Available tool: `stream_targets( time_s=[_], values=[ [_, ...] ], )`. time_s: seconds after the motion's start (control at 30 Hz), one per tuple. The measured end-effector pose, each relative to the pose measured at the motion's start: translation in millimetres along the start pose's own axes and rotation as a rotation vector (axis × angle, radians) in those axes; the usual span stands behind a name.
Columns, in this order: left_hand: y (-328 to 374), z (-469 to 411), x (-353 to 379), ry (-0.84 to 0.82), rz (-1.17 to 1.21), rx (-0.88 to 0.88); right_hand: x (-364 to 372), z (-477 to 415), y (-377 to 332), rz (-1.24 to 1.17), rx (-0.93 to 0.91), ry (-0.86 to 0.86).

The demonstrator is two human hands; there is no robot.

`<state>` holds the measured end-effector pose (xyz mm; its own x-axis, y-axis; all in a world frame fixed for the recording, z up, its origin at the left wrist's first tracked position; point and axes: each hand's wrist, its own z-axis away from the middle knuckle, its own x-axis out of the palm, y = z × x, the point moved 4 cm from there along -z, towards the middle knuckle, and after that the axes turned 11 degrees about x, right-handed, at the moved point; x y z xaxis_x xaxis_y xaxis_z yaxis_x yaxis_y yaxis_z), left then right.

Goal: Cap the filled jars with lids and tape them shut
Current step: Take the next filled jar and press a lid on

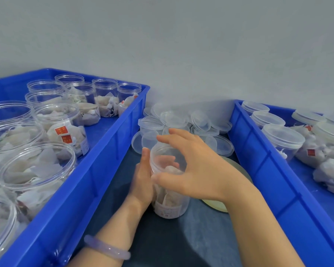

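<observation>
Head view. The filled jar [170,205] stands upright on the dark tabletop [172,243], between the two hands. The left hand [143,182] wraps the jar's left wall, with its fingers showing through the clear plastic. The right hand [197,170] spans the jar's mouth from above: its thumb lies against the near wall and its fingers arch over the far rim. Whether a clear lid sits beneath them cannot be told. A pale bracelet [106,247] circles the left wrist.

Just beyond the right hand's fingertips lies a heap of loose lids [181,120]. Outboard of the left hand, a blue crate [108,151] holds uncapped jars [35,166] filled with white sachets. Outboard of the right hand, a second blue crate [258,157] holds capped jars [283,137]. Under the right wrist a yellowish disc [216,206] rests on the tabletop, partly hidden.
</observation>
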<state>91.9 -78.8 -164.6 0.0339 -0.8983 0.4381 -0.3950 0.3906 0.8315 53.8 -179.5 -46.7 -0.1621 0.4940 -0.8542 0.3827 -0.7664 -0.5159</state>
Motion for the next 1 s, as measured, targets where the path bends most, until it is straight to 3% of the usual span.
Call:
stream_targets(
  time_s=[0.3, 0.47, 0.67, 1.0],
  values=[
    [2.1, 0.8, 0.1, -0.02, -0.039, 0.046, 1.6, -0.2, -4.8, 0.075, -0.027, 0.077],
    [4.7, 1.8, 9.1, -0.026, 0.036, 0.049, -8.6, 2.0, -3.8, -0.035, -0.042, 0.1],
    [2.3, 2.6, 7.4, -0.023, 0.074, 0.021, 5.7, -3.4, 0.1, 0.005, 0.011, 0.005],
    [-1.9, 3.4, 2.8, -0.026, 0.073, 0.026, 4.8, -2.9, 2.2, -0.007, -0.003, 0.009]
  ],
)
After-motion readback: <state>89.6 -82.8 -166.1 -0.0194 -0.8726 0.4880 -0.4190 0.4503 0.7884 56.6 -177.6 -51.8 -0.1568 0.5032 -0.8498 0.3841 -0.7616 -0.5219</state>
